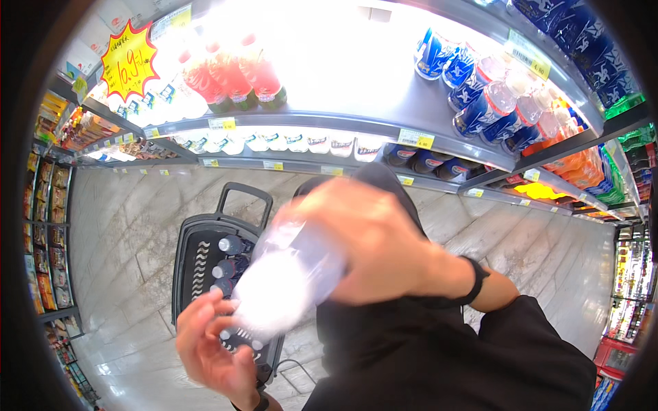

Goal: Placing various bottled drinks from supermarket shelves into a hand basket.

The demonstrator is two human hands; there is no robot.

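Observation:
Close below the camera, my right hand (365, 241) grips a blurred clear plastic bottle (321, 259), its large white cap (272, 293) pointing down and left. My left hand (213, 341) is just left of the cap with fingers spread and curved; whether a fingertip touches it I cannot tell. Behind both hands, a dark plastic shopping basket (187, 236) with a raised handle (244, 186) rests on the floor. Several dark capped bottles (232, 244) lie inside it. The held bottle and my hands hide part of the basket.
Ahead is a lit shelf (339, 115) with red drink bottles (239, 77) at left and blue-labelled bottles (488, 110) at right. Lower down are white tubs (321, 143) and dark bottles (426, 159). A yellow price sign (128, 61) hangs upper left. More stocked shelving (49, 223) lines the left.

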